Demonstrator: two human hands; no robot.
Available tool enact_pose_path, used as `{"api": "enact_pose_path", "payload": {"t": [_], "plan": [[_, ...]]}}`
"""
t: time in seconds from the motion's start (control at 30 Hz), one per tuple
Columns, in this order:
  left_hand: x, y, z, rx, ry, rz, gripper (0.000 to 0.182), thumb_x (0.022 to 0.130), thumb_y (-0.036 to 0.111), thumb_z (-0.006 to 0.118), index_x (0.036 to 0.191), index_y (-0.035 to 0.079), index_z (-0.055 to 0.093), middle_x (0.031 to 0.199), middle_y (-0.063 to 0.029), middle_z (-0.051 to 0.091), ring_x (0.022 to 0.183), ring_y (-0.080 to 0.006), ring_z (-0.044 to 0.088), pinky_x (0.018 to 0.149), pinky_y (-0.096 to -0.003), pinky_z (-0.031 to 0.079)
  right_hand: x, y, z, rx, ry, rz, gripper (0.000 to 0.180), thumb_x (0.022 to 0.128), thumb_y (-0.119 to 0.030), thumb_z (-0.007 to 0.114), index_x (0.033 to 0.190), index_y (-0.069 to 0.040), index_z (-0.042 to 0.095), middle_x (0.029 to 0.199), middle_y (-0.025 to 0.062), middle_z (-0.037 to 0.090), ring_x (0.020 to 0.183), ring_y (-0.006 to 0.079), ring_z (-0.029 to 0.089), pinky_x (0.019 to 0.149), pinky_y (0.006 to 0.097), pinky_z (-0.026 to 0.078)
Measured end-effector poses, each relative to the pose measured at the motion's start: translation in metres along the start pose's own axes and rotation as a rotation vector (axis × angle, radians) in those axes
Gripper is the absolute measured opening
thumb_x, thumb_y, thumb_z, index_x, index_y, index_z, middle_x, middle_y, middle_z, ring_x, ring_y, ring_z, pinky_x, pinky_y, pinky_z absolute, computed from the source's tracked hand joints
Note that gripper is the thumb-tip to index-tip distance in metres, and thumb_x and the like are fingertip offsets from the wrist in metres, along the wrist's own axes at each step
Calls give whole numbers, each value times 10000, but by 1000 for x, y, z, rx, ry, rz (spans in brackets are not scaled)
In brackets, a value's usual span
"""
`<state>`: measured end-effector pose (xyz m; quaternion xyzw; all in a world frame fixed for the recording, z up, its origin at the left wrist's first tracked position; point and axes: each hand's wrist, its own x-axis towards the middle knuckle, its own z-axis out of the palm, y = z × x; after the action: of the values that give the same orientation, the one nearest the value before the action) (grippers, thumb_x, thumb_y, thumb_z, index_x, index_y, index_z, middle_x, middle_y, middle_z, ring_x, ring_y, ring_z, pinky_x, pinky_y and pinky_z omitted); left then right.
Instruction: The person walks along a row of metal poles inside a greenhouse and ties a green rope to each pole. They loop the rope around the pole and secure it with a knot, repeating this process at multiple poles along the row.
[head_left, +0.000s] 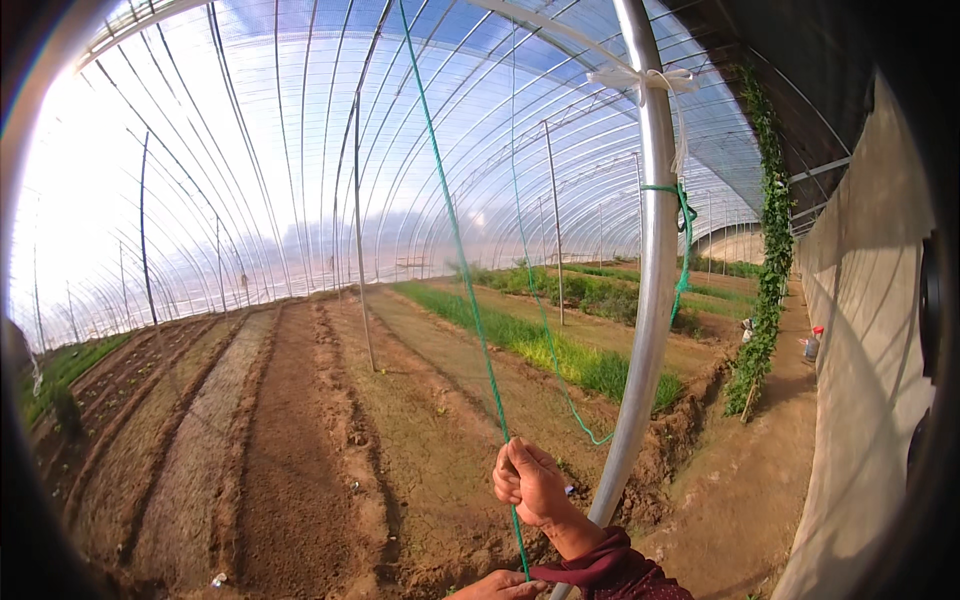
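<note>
My right hand (531, 484), in a dark maroon sleeve with light dots, is closed in a fist around a taut green rope (466, 274). The rope runs from the roof down through this fist. Lower, at the picture's bottom edge, my left hand (501, 586) grips the same rope; most of this hand is cut off. Right beside my hands rises a silvery metal pole (646, 300). Tied round the pole are a green rope loop (681, 210) and a white strip (643, 79). A slack, thinner green cord (546, 330) hangs behind the taut rope and reaches the pole.
Furrowed soil beds (292, 420) spread before me under an arched greenhouse frame (450, 135). Green crop rows (555, 349) grow beyond. Thin support posts (363, 262) stand among the beds. Right of the pole, a climbing vine (771, 247) borders a dirt path (739, 480) along a pale wall (862, 315).
</note>
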<state>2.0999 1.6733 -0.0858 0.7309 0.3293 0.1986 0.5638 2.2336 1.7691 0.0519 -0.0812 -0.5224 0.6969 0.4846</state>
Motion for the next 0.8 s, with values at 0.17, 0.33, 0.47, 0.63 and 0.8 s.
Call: {"api": "enact_pose_path", "payload": {"t": [0.17,0.33,0.47,0.63,0.8], "plan": [[-26,148,-10,531,657,878,449,899,147,637,1298,-51,573,1211,-255,668,1159,-420,661,965,-521,537,19,0,-4,100,77,77,412,1104,-413,490,842,-97,528,703,-19,451,545,83,390,504,254,355],[-10,114,-72,1117,1080,143,260,974,195,618,1010,-54,680,894,-246,677,944,-429,683,876,-498,525,18,-5,-13,-39,5,-177,339,1076,-388,563,939,-78,592,782,-4,535,679,130,539,648,297,467],[44,8,-61,714,1006,447,264,1036,268,503,890,70,600,651,-184,614,610,-455,615,552,-539,491,22,-2,-12,19,-100,85,289,1065,-354,598,1017,-70,620,813,-14,546,696,120,549,655,289,471],[69,-98,-15,579,1126,239,342,1006,373,513,999,65,660,775,-226,687,710,-459,667,594,-537,490,-13,86,-22,-857,117,-168,434,921,-415,806,798,-99,535,700,-50,454,656,78,414,572,304,380],[39,-151,46,485,1080,52,371,986,412,536,1078,78,669,797,-219,707,730,-450,681,614,-543,498,-108,164,-51,-230,315,446,382,962,-308,761,785,-103,492,618,0,384,599,115,349,566,368,373]]}}
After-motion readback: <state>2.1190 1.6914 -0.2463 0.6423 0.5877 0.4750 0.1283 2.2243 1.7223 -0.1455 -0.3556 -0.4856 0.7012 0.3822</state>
